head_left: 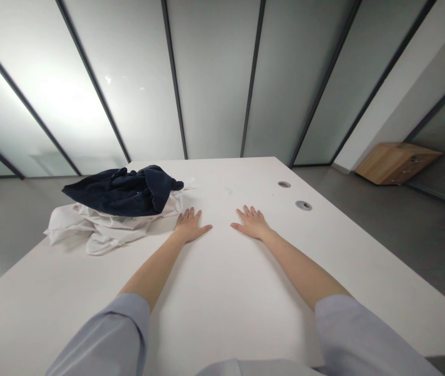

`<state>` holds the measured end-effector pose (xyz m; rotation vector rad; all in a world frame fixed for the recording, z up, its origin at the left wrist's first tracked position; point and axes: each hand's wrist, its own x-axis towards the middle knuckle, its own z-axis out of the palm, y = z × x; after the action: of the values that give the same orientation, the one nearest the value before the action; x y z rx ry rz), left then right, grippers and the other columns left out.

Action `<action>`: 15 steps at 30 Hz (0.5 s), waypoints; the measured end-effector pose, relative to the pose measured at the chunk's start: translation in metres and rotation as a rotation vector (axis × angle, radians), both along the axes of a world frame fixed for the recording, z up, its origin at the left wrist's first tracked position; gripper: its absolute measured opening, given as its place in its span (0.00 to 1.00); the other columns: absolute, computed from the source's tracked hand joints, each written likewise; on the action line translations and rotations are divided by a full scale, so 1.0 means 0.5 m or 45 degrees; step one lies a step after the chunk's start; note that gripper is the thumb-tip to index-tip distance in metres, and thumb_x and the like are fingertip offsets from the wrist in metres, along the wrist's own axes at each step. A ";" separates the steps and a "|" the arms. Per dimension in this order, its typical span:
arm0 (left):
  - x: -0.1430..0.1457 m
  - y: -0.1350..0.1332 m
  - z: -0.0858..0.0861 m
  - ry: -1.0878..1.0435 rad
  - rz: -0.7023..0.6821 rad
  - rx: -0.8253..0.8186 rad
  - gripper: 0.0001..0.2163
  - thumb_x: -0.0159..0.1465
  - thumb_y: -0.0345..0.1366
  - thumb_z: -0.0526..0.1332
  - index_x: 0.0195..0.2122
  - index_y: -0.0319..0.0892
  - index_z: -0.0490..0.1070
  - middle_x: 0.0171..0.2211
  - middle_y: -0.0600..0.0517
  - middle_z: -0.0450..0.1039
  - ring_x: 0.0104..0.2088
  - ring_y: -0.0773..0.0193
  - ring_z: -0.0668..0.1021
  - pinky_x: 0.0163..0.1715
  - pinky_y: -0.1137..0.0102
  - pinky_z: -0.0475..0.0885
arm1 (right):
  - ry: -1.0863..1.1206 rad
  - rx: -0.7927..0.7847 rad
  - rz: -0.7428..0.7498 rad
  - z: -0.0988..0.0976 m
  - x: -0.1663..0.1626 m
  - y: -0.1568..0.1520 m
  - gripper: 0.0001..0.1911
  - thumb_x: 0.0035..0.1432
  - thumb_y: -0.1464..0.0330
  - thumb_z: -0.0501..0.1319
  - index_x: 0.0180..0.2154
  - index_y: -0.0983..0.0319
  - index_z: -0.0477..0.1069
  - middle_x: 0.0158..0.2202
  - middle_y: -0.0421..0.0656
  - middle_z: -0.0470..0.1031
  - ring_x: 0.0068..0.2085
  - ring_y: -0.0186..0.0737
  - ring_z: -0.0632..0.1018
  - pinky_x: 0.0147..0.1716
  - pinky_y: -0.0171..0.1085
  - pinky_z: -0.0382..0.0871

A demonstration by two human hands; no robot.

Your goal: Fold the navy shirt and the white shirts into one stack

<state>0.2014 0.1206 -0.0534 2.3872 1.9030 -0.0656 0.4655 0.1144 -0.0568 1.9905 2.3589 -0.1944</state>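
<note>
My left hand (189, 225) lies flat on the white table (222, 292), palm down with its fingers spread. Just beyond its left side is a crumpled heap of clothes. A dark navy garment (128, 190) rests on top, bunched up, and a white garment (116, 230) is spread loosely under it. My right hand (253, 223) is also palm down on the tabletop, fingers apart, a short way to the right of the left one. Neither hand holds anything. What kind of garments these are cannot be made out from the folds.
Two round cable holes, a ring-shaped one (284, 184) and a grey-capped one (303, 205), sit in the table's right part. A wooden cabinet (397, 163) stands on the grey floor at the right. Behind the table's far edge rise frosted glass panels (212, 78) with dark frames.
</note>
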 end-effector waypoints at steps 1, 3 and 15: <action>0.000 0.000 0.000 0.000 0.000 0.000 0.44 0.59 0.68 0.40 0.68 0.42 0.47 0.69 0.41 0.40 0.68 0.44 0.48 0.63 0.52 0.46 | 0.000 -0.002 -0.001 0.001 -0.001 -0.001 0.48 0.57 0.37 0.39 0.68 0.58 0.45 0.70 0.51 0.40 0.68 0.61 0.45 0.63 0.56 0.40; 0.000 0.000 0.000 -0.001 0.000 -0.004 0.44 0.59 0.68 0.40 0.68 0.41 0.47 0.69 0.40 0.40 0.68 0.45 0.48 0.64 0.52 0.46 | -0.002 -0.008 -0.001 0.004 -0.002 -0.002 0.47 0.57 0.37 0.39 0.68 0.58 0.45 0.70 0.52 0.40 0.68 0.61 0.45 0.63 0.56 0.40; -0.002 0.001 -0.002 -0.008 0.000 0.003 0.44 0.59 0.68 0.41 0.68 0.41 0.48 0.69 0.40 0.42 0.68 0.44 0.49 0.64 0.52 0.46 | 0.005 -0.002 -0.001 -0.007 0.001 0.003 0.48 0.56 0.37 0.38 0.68 0.58 0.44 0.70 0.51 0.39 0.68 0.60 0.45 0.63 0.56 0.38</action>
<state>0.2005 0.1212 -0.0544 2.3862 1.9015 -0.0552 0.4660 0.1159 -0.0604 1.9924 2.3594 -0.2007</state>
